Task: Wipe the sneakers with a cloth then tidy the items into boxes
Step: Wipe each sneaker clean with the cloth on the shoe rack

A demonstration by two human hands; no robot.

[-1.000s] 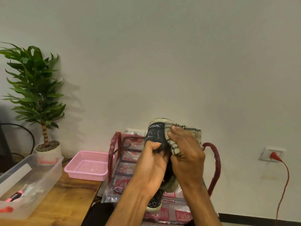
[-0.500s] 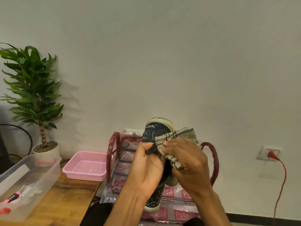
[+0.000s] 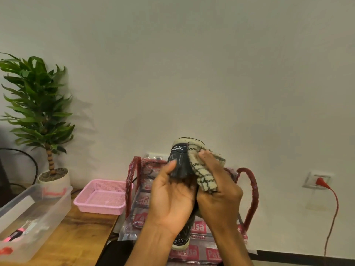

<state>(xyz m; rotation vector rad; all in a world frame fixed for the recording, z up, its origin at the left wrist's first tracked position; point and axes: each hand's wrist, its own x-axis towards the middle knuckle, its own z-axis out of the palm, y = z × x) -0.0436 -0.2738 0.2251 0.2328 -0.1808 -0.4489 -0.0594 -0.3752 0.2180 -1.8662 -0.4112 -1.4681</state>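
A plain white wall (image 3: 211, 73) fills the far side of the scene. A wooden table (image 3: 76, 239) occupies the near left. A green potted plant (image 3: 36, 104) in a white pot stands at the far left of the table. A clear plastic carrier bag (image 3: 199, 252) with red handles and red printing sits right of the table, behind the hands. A clear plastic box (image 3: 38, 210) lies on the table's left part, holding small items too blurred to identify. A pink perforated plastic basket (image 3: 99, 209) sits at the table's far right corner.

The left hand (image 3: 172, 200) grips the black sneaker (image 3: 178, 164), held toe-up in the air in front of the bag. The thumb lies on the upper. The other fingers are hidden behind the shoe.

The right hand (image 3: 219, 198) holds the cream checked cloth (image 3: 203, 173), fingers curled together, pressing it against the sneaker's right side near the toe.

A red plug (image 3: 319, 182) sits in a wall socket at the far right.
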